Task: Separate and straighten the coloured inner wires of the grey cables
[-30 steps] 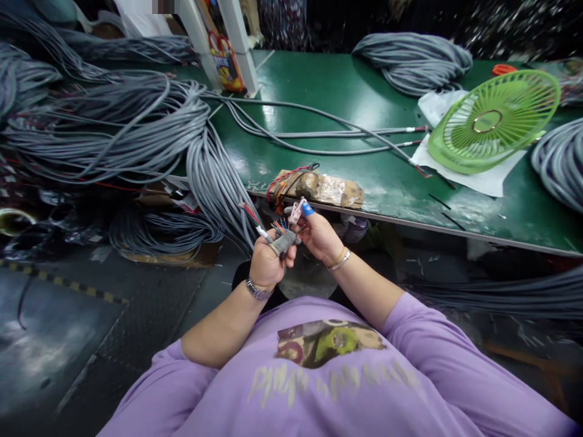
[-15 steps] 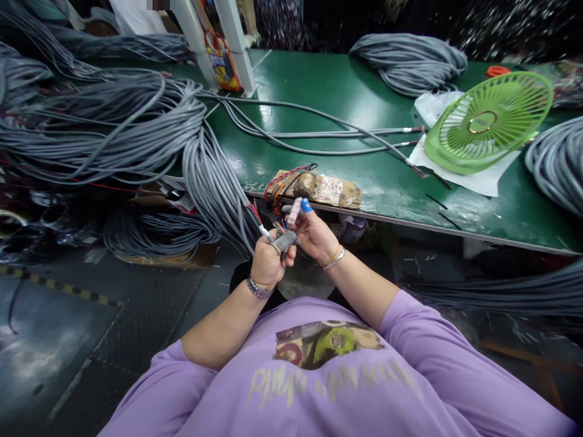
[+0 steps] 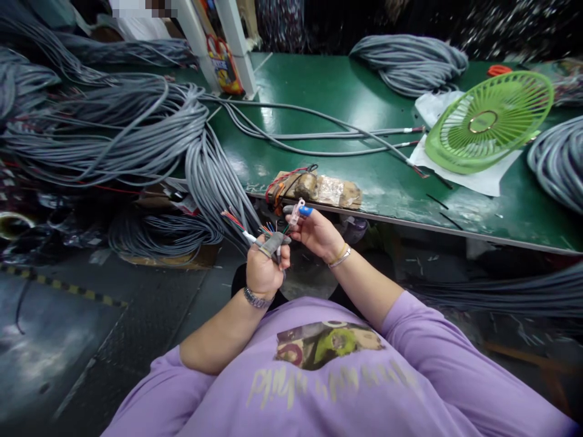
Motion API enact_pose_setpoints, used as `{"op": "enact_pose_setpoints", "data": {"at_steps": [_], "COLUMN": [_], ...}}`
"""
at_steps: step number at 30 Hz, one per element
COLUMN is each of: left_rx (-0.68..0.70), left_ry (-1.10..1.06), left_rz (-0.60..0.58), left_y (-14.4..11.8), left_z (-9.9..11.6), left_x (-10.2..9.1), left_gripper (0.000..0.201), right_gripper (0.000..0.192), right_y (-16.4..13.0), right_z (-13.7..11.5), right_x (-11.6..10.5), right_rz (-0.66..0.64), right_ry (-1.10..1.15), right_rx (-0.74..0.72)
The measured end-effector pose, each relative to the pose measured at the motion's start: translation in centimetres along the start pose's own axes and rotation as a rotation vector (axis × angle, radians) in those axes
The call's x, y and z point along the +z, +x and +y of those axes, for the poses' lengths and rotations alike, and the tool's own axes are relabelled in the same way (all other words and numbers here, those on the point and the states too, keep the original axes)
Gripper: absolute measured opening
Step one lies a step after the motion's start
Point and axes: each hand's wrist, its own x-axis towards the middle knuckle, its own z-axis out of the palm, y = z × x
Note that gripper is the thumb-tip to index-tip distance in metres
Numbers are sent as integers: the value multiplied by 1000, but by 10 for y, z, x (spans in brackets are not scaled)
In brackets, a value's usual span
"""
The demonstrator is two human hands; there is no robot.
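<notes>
My left hand (image 3: pixel 264 270) is closed around the end of a grey cable (image 3: pixel 252 238) with a white sleeve, from which red and other thin wires (image 3: pixel 233 220) fan out. Grey covering wraps its thumb, and more fine coloured wires (image 3: pixel 272 228) stick up beside it. My right hand (image 3: pixel 321 235), close by on the right, has a blue wrap (image 3: pixel 305 210) on one finger. Between its fingers is a small pinkish, see-through plastic piece (image 3: pixel 297 213) with a ring-like top; its exact kind is unclear. The right fingertips are near the coloured wires; whether they touch them I cannot tell.
A taped cardboard piece (image 3: pixel 339 191) with red and black leads lies on the green table's (image 3: pixel 319 79) front edge. Grey cable bundles (image 3: pixel 150 133) drape over the left side. A green fan (image 3: pixel 489 124) and a cable coil (image 3: pixel 410 60) stand at right and back.
My left hand has moved slightly left and down with the cable, and the wires now spread out more visibly. My right hand has drawn a little apart from it, its blue-wrapped finger lower.
</notes>
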Motion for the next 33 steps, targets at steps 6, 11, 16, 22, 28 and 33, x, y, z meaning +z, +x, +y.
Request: {"op": "enact_pose_setpoints", "data": {"at_steps": [6, 11, 16, 22, 28, 33], "left_rx": [-46, -63, -82, -96, -88, -82], "left_ry": [-50, -59, -44, -26, -18, -8], "left_rz": [9, 41, 40, 29, 15, 1], "left_y": [3, 7, 8, 8, 9, 10], "left_z": [2, -1, -3, -7, -8, -8], "left_x": [6, 11, 13, 10, 10, 12], "left_gripper": [29, 29, 26, 24, 25, 27], "right_gripper": [37, 43, 42, 40, 39, 39], "right_y": [3, 4, 9, 12, 8, 8], "right_z": [5, 4, 5, 10, 8, 8], "right_x": [2, 5, 3, 2, 6, 7], "right_rz": [27, 72, 87, 89, 103, 91], "right_ry": [13, -3, -8, 2, 3, 50], "right_rx": [-36, -66, -92, -133, -119, -109]}}
